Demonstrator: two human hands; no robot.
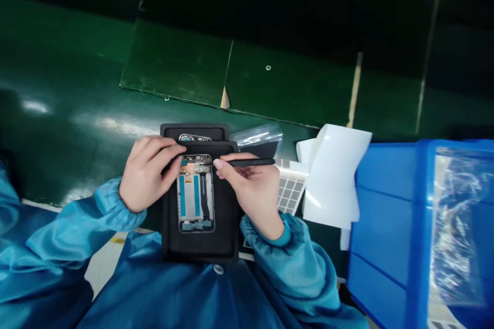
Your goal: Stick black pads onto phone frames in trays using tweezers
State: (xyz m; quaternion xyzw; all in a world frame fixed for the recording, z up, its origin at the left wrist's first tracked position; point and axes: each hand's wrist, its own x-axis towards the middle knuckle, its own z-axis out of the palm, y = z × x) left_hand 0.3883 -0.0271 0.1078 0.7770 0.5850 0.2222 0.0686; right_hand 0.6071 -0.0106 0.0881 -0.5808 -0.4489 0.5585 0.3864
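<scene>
two hands at phone frame point(196, 193): right grip point(250, 190) clamped on black spudger point(250, 162), left point(148, 172) unclear (draped over edge)

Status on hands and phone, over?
Left hand over top of open phone frame. Right hand pinching black spudger. Second phone in rear black tray.

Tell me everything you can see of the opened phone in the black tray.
The opened smartphone frame lies flat, inner side up, in a black tray. Its pale metal-looking plate carries two teal strips, a dark ribbon strip and small copper-coloured parts near the top, inside a dark rounded rim. Left-hand fingers cover its upper left corner; the right forefinger sits at its upper right corner.
</scene>
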